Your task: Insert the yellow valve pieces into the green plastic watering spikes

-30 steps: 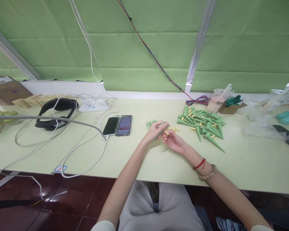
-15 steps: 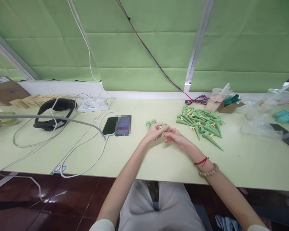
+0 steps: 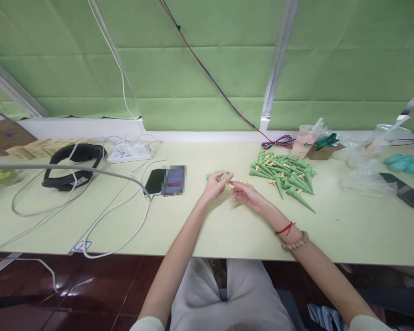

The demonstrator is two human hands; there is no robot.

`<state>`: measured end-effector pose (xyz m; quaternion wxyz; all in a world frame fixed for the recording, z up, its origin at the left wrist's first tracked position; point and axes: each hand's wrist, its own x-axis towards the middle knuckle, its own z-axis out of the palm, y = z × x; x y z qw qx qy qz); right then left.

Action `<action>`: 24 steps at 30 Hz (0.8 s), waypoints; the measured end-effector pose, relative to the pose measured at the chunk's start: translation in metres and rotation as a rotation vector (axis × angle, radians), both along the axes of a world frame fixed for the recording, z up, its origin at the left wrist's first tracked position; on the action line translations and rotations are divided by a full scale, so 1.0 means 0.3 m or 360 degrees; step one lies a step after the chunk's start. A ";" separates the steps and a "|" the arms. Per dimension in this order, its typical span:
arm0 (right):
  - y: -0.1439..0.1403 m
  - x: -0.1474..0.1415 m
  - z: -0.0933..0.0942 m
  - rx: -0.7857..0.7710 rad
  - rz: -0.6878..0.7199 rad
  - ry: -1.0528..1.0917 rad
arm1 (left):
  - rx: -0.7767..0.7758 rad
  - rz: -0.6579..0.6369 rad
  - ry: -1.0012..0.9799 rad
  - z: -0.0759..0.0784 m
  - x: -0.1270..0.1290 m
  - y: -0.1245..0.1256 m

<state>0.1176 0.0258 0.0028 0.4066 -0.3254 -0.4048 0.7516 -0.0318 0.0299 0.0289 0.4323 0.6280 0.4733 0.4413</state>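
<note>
My left hand (image 3: 216,186) is closed, thumb and fingers pinched together above the table; whatever lies inside it is hidden. Its fingertips almost meet those of my right hand (image 3: 247,195), which pinches a small yellow valve piece (image 3: 231,185). Partly covered behind my left hand are light green caps (image 3: 209,176). Several loose yellow pieces (image 3: 248,182) lie just beyond my right hand. Off to the right is a pile of green plant-watering spikes (image 3: 298,198), many fitted with small yellow valves.
Two phones (image 3: 156,182) lie left of my hands, among white cables (image 3: 106,215) and a power strip (image 3: 130,152). A black headset (image 3: 72,166) sits farther left. Behind the pile stand a drink cup (image 3: 301,142) and a small cardboard box (image 3: 326,151). Plastic bags (image 3: 365,179) and another phone (image 3: 409,191) lie right.
My hands have drawn slightly apart at the fingertips. The green piece that showed between them is out of sight, and a yellow piece shows there now. The view has shifted a little.
</note>
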 end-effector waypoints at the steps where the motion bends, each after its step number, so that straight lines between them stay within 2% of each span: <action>1: -0.001 0.001 0.001 -0.0004 0.0008 0.0003 | 0.0004 -0.0010 -0.0002 0.000 0.001 -0.002; 7: -0.010 0.002 0.009 -0.0052 0.0110 0.0027 | -0.0011 -0.0057 0.0018 -0.005 0.009 -0.005; 12: -0.014 -0.005 0.011 0.0024 0.0070 -0.0041 | -0.0045 -0.0044 0.0063 -0.007 0.002 -0.001; 18: -0.010 -0.015 -0.003 0.0272 -0.0235 -0.0297 | -0.0080 -0.0046 0.0103 -0.023 0.003 0.009; 24: -0.026 -0.021 -0.016 0.0723 -0.0534 -0.0529 | -0.0082 -0.0009 0.0069 -0.040 0.011 0.009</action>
